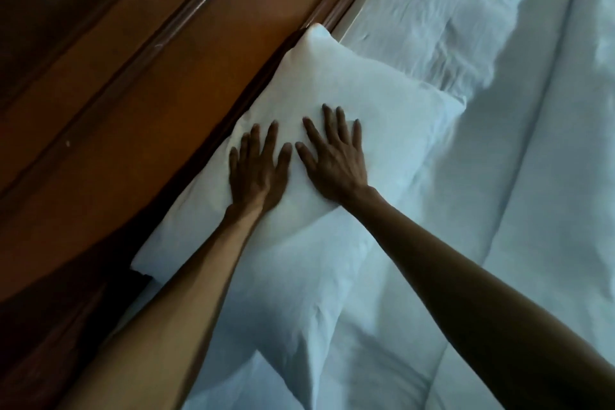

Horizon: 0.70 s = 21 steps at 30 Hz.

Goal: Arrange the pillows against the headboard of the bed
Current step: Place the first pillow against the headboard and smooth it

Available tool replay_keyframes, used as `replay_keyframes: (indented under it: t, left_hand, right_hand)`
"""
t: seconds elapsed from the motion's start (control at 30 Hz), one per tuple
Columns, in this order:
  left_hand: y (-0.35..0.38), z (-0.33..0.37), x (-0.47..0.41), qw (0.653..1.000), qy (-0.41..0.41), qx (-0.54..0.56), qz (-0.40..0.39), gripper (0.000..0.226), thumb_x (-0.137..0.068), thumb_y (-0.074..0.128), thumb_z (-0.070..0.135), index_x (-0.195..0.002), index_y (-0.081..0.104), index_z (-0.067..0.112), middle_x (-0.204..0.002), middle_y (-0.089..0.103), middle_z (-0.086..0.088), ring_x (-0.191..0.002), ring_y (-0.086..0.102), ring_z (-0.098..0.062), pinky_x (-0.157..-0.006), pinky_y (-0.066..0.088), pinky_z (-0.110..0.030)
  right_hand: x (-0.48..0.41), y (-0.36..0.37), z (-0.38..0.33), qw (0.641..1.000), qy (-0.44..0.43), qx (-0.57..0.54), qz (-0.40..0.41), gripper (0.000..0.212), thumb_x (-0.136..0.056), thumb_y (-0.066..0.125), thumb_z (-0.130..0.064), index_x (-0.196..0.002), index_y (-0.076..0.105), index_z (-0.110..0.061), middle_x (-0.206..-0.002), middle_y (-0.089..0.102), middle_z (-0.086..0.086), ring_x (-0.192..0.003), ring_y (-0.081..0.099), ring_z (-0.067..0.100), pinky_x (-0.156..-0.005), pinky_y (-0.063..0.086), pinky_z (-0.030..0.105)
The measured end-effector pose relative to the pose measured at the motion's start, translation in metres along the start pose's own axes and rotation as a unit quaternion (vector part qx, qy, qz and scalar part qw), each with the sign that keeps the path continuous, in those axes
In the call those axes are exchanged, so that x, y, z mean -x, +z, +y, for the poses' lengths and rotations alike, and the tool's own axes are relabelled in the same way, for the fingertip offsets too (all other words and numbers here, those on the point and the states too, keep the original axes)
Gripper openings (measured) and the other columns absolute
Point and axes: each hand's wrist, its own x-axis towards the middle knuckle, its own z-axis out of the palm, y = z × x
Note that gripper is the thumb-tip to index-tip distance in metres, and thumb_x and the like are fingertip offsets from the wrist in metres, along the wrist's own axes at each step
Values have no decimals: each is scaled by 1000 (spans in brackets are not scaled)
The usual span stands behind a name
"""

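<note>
The bed (499, 210) fills the right and lower part of the head view, covered in white sheeting that lies rumpled toward the far end. Along its left edge runs the wooden headboard (139, 116), a dark brown panel with raised mouldings, crossing the view diagonally.

Against that panel sits the upper pillow (332, 103), white, its long side touching the wood and one corner poking up at the far end. It appears to rest partly on a second pillow (299, 276), whose nearer end spreads out toward the camera below the forearms (where one ends and the other begins is hard to read in the white folds).

Both hands lie flat on the upper pillow, palms down. The left hand (259, 173) is nearer the headboard, the right hand (336, 163) just beside it, thumbs close but not touching. On each hand the fingers (339, 120) are spread apart and extended, gripping nothing; the pillow dents a little beneath them.

The flat, splayed pose suggests pressing and smoothing rather than lifting: weight spread over the middle would push the pillow snug against the wood and flatten its filling. By this reading the placing is largely done and this is the settling step; whether more pillows remain elsewhere cannot be told.
</note>
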Motion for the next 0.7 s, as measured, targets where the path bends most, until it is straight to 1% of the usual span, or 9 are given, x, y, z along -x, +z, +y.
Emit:
replay_keyframes:
  t: [0.1, 0.17, 0.3, 0.37, 0.43, 0.47, 0.53, 0.6, 0.7]
  left_hand:
    - [-3, -31, 34, 1000, -23, 5, -8, 66, -99, 9, 70, -159, -1, 44, -170, 6, -1, -156, 5, -22, -125, 0, -49]
    - [-4, -54, 57, 999, -45, 9, 6, 68, -98, 10, 72, -159, 3, 43, -170, 9, -2, -156, 8, -23, -124, 5, -50]
    - [-10, -91, 94, 995, -100, 22, 21, 73, -97, 12, 73, -160, 16, 37, -167, 22, -6, -153, 19, -25, -122, 13, -49]
    - [-14, -105, 111, 993, -116, 25, 2, 71, -99, 15, 69, -160, 17, 34, -167, 21, -6, -154, 17, -24, -123, 10, -48]
    - [-19, -114, 125, 989, -144, 31, -26, 70, -101, 17, 65, -161, 16, 30, -168, 18, -7, -154, 15, -25, -123, 9, -47]
    - [-24, -117, 133, 987, -156, 33, -37, 70, -102, 19, 63, -162, 17, 25, -167, 19, -9, -154, 17, -27, -123, 10, -48]
    - [-42, -112, 149, 986, -161, 39, -28, 67, -105, 25, 55, -159, 28, 15, -162, 31, -15, -148, 29, -33, -120, 22, -49]
    - [-69, -95, 167, 988, -141, 62, 14, 61, -106, 31, 50, -151, 43, 12, -149, 51, -16, -135, 48, -36, -106, 38, -46]
    - [-120, -59, 199, 990, -73, 99, 65, 53, -106, 34, 49, -142, 52, 15, -129, 66, -14, -118, 60, -36, -91, 45, -42]
  right_hand:
    - [16, 5, 17, 1000, -7, 26, 13, 63, -102, 20, -57, -159, 15, -30, -167, 3, 6, -153, -2, 26, -122, -1, 50]
    - [23, 1, 23, 999, 9, 23, 23, 63, -102, 23, -57, -158, 17, -30, -167, 8, 5, -153, 3, 26, -123, 1, 49]
    - [45, -8, 26, 997, 80, -3, 7, 64, -101, 25, -57, -159, 15, -30, -167, 6, 4, -153, 3, 26, -123, 2, 48]
    - [62, -13, 23, 992, 126, -23, -9, 65, -102, 24, -57, -159, 11, -29, -167, 3, 4, -153, 0, 25, -122, 3, 49]
    - [80, -19, 17, 985, 167, -42, -33, 66, -102, 25, -55, -159, 10, -25, -167, 2, 6, -153, 2, 27, -120, 9, 52]
    - [90, -24, 11, 982, 176, -48, -46, 66, -103, 27, -53, -158, 13, -22, -166, 6, 8, -152, 7, 29, -116, 18, 53]
    - [108, -44, 1, 983, 169, -53, -51, 59, -102, 34, -48, -150, 31, -14, -158, 27, 12, -143, 29, 34, -102, 38, 50]
    - [121, -69, -11, 984, 163, -58, -41, 49, -102, 39, -46, -138, 46, -13, -137, 53, 12, -126, 49, 35, -91, 43, 44]
    - [146, -115, -33, 983, 168, -71, -16, 45, -100, 40, -49, -130, 55, -19, -120, 67, 10, -115, 58, 34, -88, 44, 40]
